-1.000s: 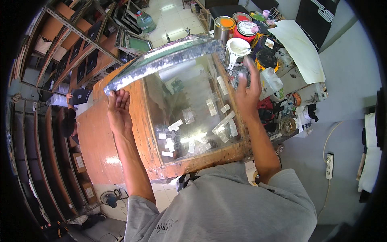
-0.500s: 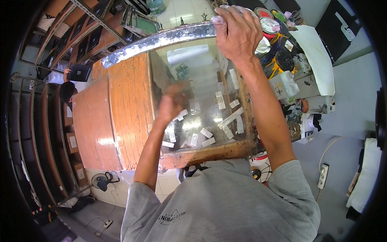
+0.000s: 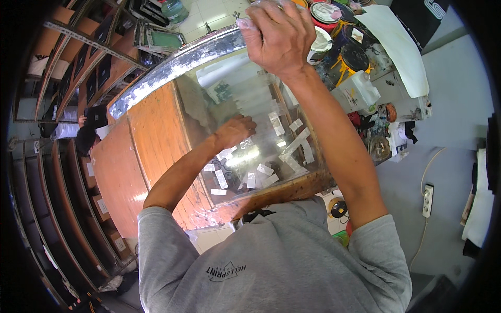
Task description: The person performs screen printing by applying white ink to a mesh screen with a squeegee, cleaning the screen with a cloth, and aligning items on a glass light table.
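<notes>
Silver frame [image 3: 180,63]: slanted above the far side of the glass, its right end under the right hand.
Right hand [image 3: 282,39]: its grip is curled over that end of the frame, thumb tip whitish.
Left hand [image 3: 237,130]: above the glass, fingers loosely bent; whether they pinch or touch anything I cannot tell.
Glass [image 3: 240,107]: set in the wooden tabletop [image 3: 162,135], between the person's forearms.
White strips [image 3: 275,123]: scattered about the glass, mostly to its near and right sides.
Paint cans [image 3: 356,56]: crowded beyond the right forearm, drips down their sides.
Shirt [image 3: 261,245]: grey, dark lettering and a line logo on its front.
Black board [image 3: 417,23]: top right, bearing a white letter shape.
Brown boxes [image 3: 95,204]: on the left, white labels too small to read.
</notes>
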`<action>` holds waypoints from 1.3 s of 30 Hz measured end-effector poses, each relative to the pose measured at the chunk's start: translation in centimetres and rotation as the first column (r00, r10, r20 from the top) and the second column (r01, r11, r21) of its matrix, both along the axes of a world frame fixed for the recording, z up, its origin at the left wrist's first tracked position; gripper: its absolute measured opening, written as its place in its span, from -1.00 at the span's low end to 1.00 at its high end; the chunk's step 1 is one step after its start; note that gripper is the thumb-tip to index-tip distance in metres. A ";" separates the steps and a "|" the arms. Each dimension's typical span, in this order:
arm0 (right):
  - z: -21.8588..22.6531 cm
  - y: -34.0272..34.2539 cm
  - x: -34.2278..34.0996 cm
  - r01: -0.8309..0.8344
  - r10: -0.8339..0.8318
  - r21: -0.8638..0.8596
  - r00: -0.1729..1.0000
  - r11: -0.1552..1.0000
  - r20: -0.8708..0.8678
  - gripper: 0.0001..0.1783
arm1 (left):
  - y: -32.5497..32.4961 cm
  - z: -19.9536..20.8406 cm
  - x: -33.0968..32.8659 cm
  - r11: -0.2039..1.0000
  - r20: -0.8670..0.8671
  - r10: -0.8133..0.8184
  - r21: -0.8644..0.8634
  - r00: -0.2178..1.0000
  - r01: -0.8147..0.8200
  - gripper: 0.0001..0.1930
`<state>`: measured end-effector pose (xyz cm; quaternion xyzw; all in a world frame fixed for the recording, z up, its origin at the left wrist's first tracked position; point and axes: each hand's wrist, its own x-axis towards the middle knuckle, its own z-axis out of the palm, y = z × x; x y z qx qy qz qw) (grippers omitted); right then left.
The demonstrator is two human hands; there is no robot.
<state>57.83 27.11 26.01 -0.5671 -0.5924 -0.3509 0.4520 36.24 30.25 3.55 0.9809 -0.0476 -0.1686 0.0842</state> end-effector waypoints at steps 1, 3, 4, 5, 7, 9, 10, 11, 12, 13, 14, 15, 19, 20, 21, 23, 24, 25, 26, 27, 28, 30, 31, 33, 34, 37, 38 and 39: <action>-0.3 0.1 0.0 0.015 -0.015 0.015 1.000 1.000 0.004 -0.73 | 0.2 -0.4 -0.3 0.999 0.131 -0.043 0.019 0.990 0.041 -0.62; -0.7 0.2 0.1 0.019 -0.019 0.020 1.000 1.000 0.003 -0.72 | 0.5 -1.1 -1.7 0.992 0.382 -0.123 0.070 0.916 0.104 -0.77; -0.8 0.3 -0.1 0.018 -0.018 0.022 1.000 1.000 0.001 -0.72 | 0.7 -1.0 -2.4 0.992 0.417 -0.125 0.056 0.900 0.112 -0.76; -0.8 0.3 -0.1 0.025 -0.025 0.017 1.000 1.000 0.004 -0.72 | 1.0 -0.9 -3.2 0.992 0.450 -0.123 0.044 0.885 0.116 -0.74; -0.8 0.1 -0.3 0.026 -0.026 0.008 1.000 1.000 0.007 -0.71 | 0.9 0.0 -5.4 0.998 0.495 -0.057 0.000 0.867 0.066 -0.71; -0.6 -0.1 0.0 0.034 -0.034 -0.004 0.999 0.999 0.009 -0.71 | -0.1 2.8 -7.7 0.998 0.518 0.050 -0.063 0.854 -0.020 -0.68; -0.5 -0.2 0.0 0.036 -0.036 -0.008 0.999 0.999 0.011 -0.72 | -1.1 4.6 -9.0 0.984 0.454 0.171 -0.119 0.874 -0.131 -0.68; -0.6 -0.1 0.1 0.047 -0.048 0.023 0.998 0.999 0.034 -0.72 | -2.4 6.4 -10.3 0.955 0.383 0.290 -0.168 0.877 -0.243 -0.69; -0.6 0.0 0.0 0.047 -0.047 0.023 0.999 0.999 0.027 -0.72 | -3.9 7.4 -11.8 0.910 0.306 0.409 -0.210 0.860 -0.358 -0.69; -0.5 0.2 -0.4 0.040 -0.040 0.022 0.999 0.999 0.027 -0.72 | -5.5 7.0 -13.5 0.823 0.179 0.546 -0.295 0.818 -0.485 -0.70; -0.4 0.2 -0.5 0.037 -0.038 0.020 0.999 0.999 0.026 -0.72 | -7.2 6.5 -15.0 0.713 0.038 0.655 -0.361 0.754 -0.601 -0.71; -0.4 0.2 -0.7 0.023 -0.023 0.016 0.999 1.000 0.027 -0.72 | -8.8 6.6 -16.3 0.571 -0.157 0.731 -0.391 0.664 -0.721 -0.74; -0.6 0.0 -0.5 0.043 -0.043 -0.014 0.998 0.999 0.044 -0.71 | -13.5 2.2 -23.7 0.228 -0.289 0.875 -0.460 0.388 -0.858 -0.66; -0.7 -0.1 -0.5 0.033 -0.033 -0.012 0.999 0.999 0.037 -0.71 | -14.1 1.5 -24.5 0.201 -0.238 0.909 -0.469 0.342 -0.860 -0.64; -0.7 -0.1 -0.6 0.024 -0.024 -0.009 0.999 1.000 0.030 -0.72 | -14.6 0.8 -25.1 0.138 -0.322 0.913 -0.336 0.251 -0.932 -0.54; -0.4 -0.3 -0.4 0.015 -0.015 -0.013 0.999 1.000 0.044 -0.74 | -16.0 1.1 -24.6 0.230 -0.186 0.944 -0.217 0.271 -0.949 -0.44; -0.4 -0.3 -0.4 0.020 -0.019 -0.010 0.998 1.000 0.052 -0.74 | -16.4 1.3 -24.2 0.271 -0.118 0.950 -0.150 0.290 -0.951 -0.39; -0.6 -0.2 -0.3 0.024 -0.023 -0.009 0.998 1.000 0.065 -0.74 | -16.4 1.4 -23.5 0.250 -0.162 0.956 0.002 0.246 -0.968 -0.22; -0.7 0.0 -0.2 0.028 -0.027 -0.003 0.997 1.000 0.075 -0.75 | -16.1 2.2 -22.7 0.232 -0.178 0.960 0.081 0.215 -0.969 -0.19; -0.7 -0.1 -0.2 -0.002 0.002 -0.009 0.998 1.000 0.061 -0.74 | -15.6 3.2 -21.8 0.218 -0.193 0.964 0.161 0.186 -0.963 -0.16; -1.0 0.1 -0.3 0.015 -0.015 -0.001 0.998 1.000 0.061 -0.74 | -14.9 4.1 -20.9 0.205 -0.205 0.966 0.240 0.157 -0.949 -0.12; -1.8 0.6 0.0 0.054 -0.055 0.017 0.997 0.998 0.057 -0.68 | -13.0 4.8 -18.3 0.254 -0.108 0.964 0.104 0.243 -0.962 -0.11; -2.0 1.0 0.5 0.050 -0.056 0.062 0.993 0.997 0.108 -0.70 | -12.2 4.6 -16.9 0.294 -0.025 0.956 0.025 0.294 -0.955 -0.13; -2.6 0.9 0.9 0.032 -0.035 0.031 0.994 0.999 0.108 -0.71 | -10.0 4.0 -12.7 0.345 0.029 0.938 -0.209 0.347 -0.915 -0.20; -2.8 0.8 1.0 0.021 -0.022 0.016 0.994 1.000 0.107 -0.70 | -8.8 3.8 -9.9 0.338 0.000 0.932 -0.356 0.362 -0.871 -0.24; -2.3 0.1 1.3 0.000 0.006 -0.042 0.991 0.999 0.132 -0.61 | -6.1 -0.9 -1.8 0.367 0.080 0.919 -0.529 0.386 -0.765 -0.29; -2.3 0.0 1.5 -0.005 0.012 -0.054 0.989 0.999 0.146 -0.58 | -5.7 -1.7 1.0 0.374 0.126 0.919 -0.572 0.373 -0.730 -0.29; -2.3 -0.1 1.7 -0.017 0.028 -0.070 0.987 0.997 0.161 -0.44 | -5.6 -1.8 3.1 0.442 0.204 0.896 -0.514 0.395 -0.735 -0.29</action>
